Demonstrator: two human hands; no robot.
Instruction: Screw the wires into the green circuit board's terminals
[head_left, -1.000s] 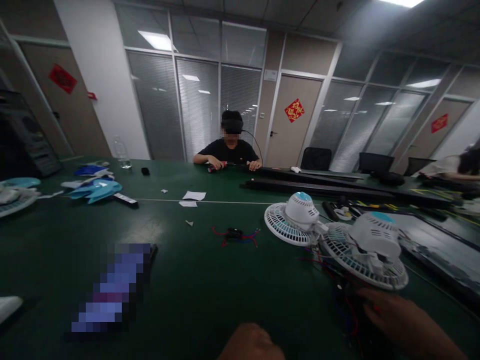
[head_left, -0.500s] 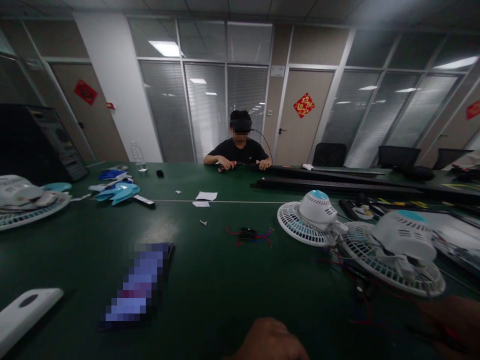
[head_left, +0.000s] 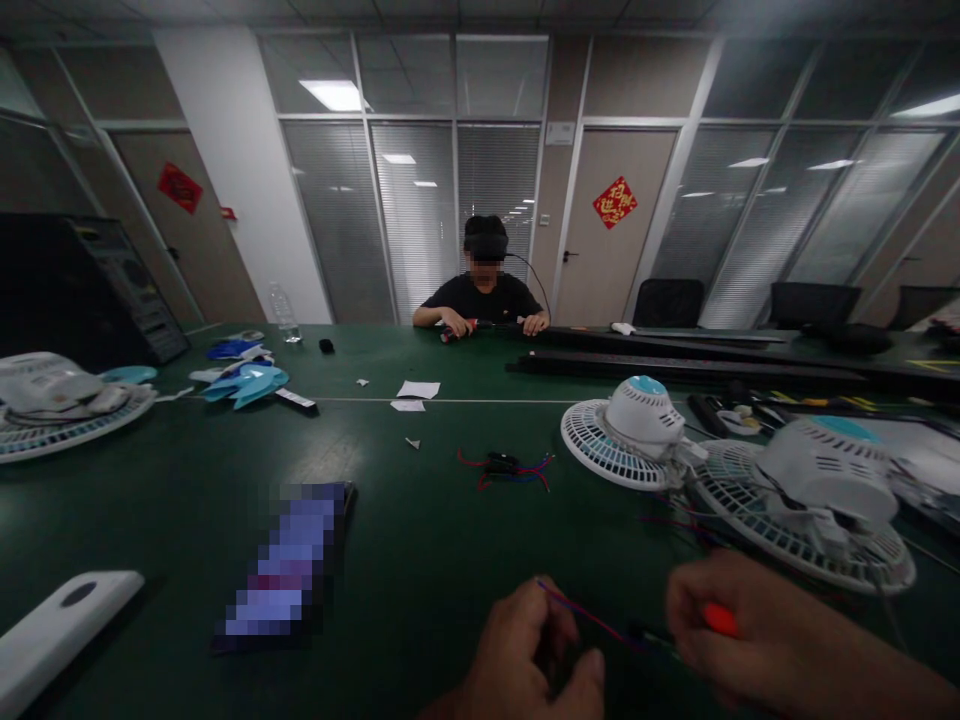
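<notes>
My left hand is at the bottom centre with its fingers curled. A pair of thin red and blue wires runs from its index finger toward a small dark part beside my right hand. My right hand is closed around an orange-red handled tool; the tool's kind is hard to make out, and its dark end is blurred near the wires. Farther forward on the table lies a small black switch-like part with red and blue wires, apart from both hands.
Two white fan housings with grilles stand on the right, another fan on the left. A phone and a white device lie at left front. Across the green table sits a person in a headset, near long black bars.
My right hand has come in from the lower right edge toward my left hand, bringing the orange-red handled tool. My left hand has risen into view, with wires now visible at its fingers.
</notes>
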